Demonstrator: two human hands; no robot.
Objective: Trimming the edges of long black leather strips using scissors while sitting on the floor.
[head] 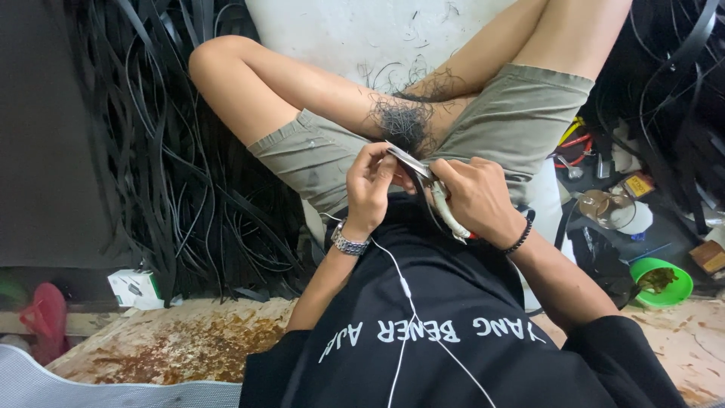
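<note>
I sit on the floor with my knees spread, and both hands meet just above my lap, over the hem of my khaki shorts (317, 155). My right hand (477, 198) is closed around the pale handles of a pair of scissors (432, 187); its grip is tight, fingers wrapped over the handle, and the blades point toward my left hand. My left hand (370, 185) has its grip pinched shut, thumb and fingertips holding a thin black strip (400, 157) right at the scissor blades, touching them. A heap of fine black trimmings (404, 121) lies just beyond the scissors, on the white floor (340, 34) between my thighs. To the left of the scissors, well apart, a mass of long black strips (174, 181) hangs down. To the right of the scissors, past my right knee, a green bowl (663, 281) sits among clutter. A white earphone cord (408, 295) runs down my black shirt, below the scissors.
</note>
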